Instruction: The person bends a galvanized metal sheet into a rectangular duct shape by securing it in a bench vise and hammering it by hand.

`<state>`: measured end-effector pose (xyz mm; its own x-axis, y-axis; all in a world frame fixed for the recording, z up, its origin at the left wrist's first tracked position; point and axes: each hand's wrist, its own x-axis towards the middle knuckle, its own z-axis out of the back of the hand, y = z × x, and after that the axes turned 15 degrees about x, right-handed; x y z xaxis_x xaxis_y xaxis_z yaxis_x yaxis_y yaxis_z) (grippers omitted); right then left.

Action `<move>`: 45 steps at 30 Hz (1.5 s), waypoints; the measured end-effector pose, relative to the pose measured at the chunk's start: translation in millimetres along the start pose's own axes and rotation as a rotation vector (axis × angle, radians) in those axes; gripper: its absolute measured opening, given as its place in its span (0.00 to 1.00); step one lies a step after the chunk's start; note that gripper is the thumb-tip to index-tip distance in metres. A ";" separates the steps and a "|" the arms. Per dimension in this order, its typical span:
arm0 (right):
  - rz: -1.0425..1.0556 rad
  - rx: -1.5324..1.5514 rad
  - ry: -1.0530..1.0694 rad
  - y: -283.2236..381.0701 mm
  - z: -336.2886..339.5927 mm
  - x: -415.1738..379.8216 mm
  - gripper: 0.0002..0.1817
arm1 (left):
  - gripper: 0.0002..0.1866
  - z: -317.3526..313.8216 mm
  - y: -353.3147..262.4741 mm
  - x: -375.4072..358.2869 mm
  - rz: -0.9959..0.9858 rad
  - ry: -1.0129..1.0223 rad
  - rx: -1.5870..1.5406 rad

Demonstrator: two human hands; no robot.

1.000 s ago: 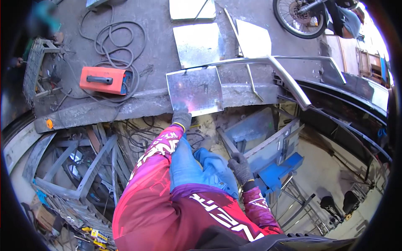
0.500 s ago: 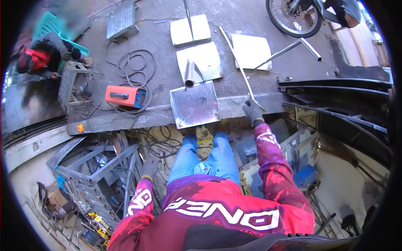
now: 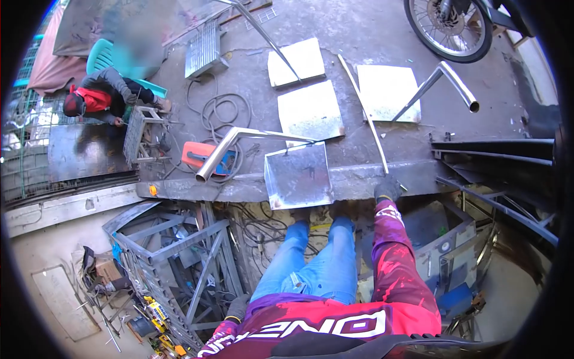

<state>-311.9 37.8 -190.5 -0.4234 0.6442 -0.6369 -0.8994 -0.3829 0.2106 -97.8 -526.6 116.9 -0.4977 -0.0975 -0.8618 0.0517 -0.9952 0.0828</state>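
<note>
My right hand (image 3: 388,189), in a dark grey glove, reaches down to the near end of a long thin metal bar (image 3: 366,113). Its fingers look curled round the bar, whose short tip shows just beyond them. Left of this hand, a square metal plate (image 3: 299,179) overhangs the concrete ledge. Farther off lie pale square plates (image 3: 310,110), and bent metal tubes (image 3: 236,139) rise among them. Low beside my thigh hangs my gloved left hand (image 3: 238,307); its fingers seem loosely extended, with nothing visible in them. A metal frame (image 3: 173,251) stands near it.
An orange welding machine (image 3: 197,154) and its coiled cable (image 3: 224,113) lie on the floor. A co-worker (image 3: 101,99) crouches at far left by a small metal frame (image 3: 143,131). Dark steel beams (image 3: 496,148) project from the right. A motorcycle wheel (image 3: 448,27) stands at the back.
My view has shifted, so the scene sits lower and farther right. My right hand has moved from beside the bar onto its near end. My left hand appears lower, beside my thigh.
</note>
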 end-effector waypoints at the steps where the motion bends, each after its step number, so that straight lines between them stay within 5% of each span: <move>1: 0.003 0.030 0.015 0.8 -5.3 1.6 0.19 | 0.20 6.2 -6.6 -1.6 0.010 0.013 0.037; 10: 0.135 -0.077 -0.318 -2.0 -22.2 38.2 0.17 | 0.20 14.3 -3.9 -3.1 0.030 0.036 0.076; 16: -0.028 -0.175 -0.016 27.0 -16.1 69.5 0.21 | 0.21 13.9 4.3 3.3 0.072 0.107 0.107; 19: -0.056 0.332 -0.105 30.9 -14.9 34.4 0.20 | 0.21 14.7 13.0 20.4 0.004 0.077 0.027; 22: 0.079 0.294 -0.131 19.5 -10.8 -8.3 0.17 | 0.21 39.0 8.8 45.2 -0.043 0.108 0.058; 23: 0.176 0.290 -0.143 17.5 7.8 -37.1 0.16 | 0.21 0.1 48.8 84.7 -0.213 -0.153 0.145; 24: 0.271 0.280 -0.142 10.9 24.1 -63.5 0.15 | 0.23 60.1 2.6 78.3 -0.068 -0.058 0.024; 26: 0.406 0.260 -0.186 -7.7 70.2 -122.3 0.12 | 0.23 84.3 -19.2 109.2 -0.257 -0.422 -0.029; 27: 0.633 0.421 -0.230 -33.3 86.6 -141.0 0.09 | 0.22 103.7 -38.8 126.5 -0.170 -0.245 0.024; 29: 0.873 -0.063 -0.199 -64.0 146.7 -188.5 0.05 | 0.19 144.2 -98.1 133.8 -0.381 -0.378 -0.219; 30: 0.522 0.584 -0.004 -61.1 180.8 -232.2 0.06 | 0.17 161.7 -129.3 130.3 -0.541 -0.453 -0.241; 31: 0.335 0.637 0.092 -49.4 219.8 -278.8 0.07 | 0.16 161.5 -153.4 146.7 -0.633 -0.429 -0.203; 32: 0.360 0.488 0.122 -47.6 249.6 -311.7 0.08 | 0.16 190.3 -185.9 121.4 -0.690 -0.430 -0.099; 33: 0.315 0.374 0.068 -20.1 275.1 -360.8 0.09 | 0.21 181.4 -207.2 129.4 -0.907 -0.618 -0.162; 36: 0.087 0.440 0.156 26.8 318.3 -467.1 0.09 | 0.31 206.8 -254.2 87.8 -1.260 -0.743 -0.199; 37: 0.159 0.384 0.124 31.3 323.0 -490.4 0.08 | 0.31 202.1 -254.3 76.9 -1.268 -0.723 -0.212; 39: 0.227 0.314 0.084 50.0 330.5 -532.5 0.08 | 0.28 197.8 -249.6 63.8 -1.282 -1.039 -0.258; 44: 0.004 0.215 0.148 114.8 329.4 -594.7 0.08 | 0.19 199.3 -235.6 77.3 -1.275 -0.919 -0.236; 45: -0.024 0.230 0.152 123.0 324.7 -599.0 0.09 | 0.17 199.0 -233.9 80.0 -1.335 -0.737 -0.184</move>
<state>-204.0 -180.2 457.7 -0.3962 0.5378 -0.7442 -0.9173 -0.1972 0.3459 -322.0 -302.3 128.2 -0.5686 0.8025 0.1808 -0.6916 -0.3473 -0.6333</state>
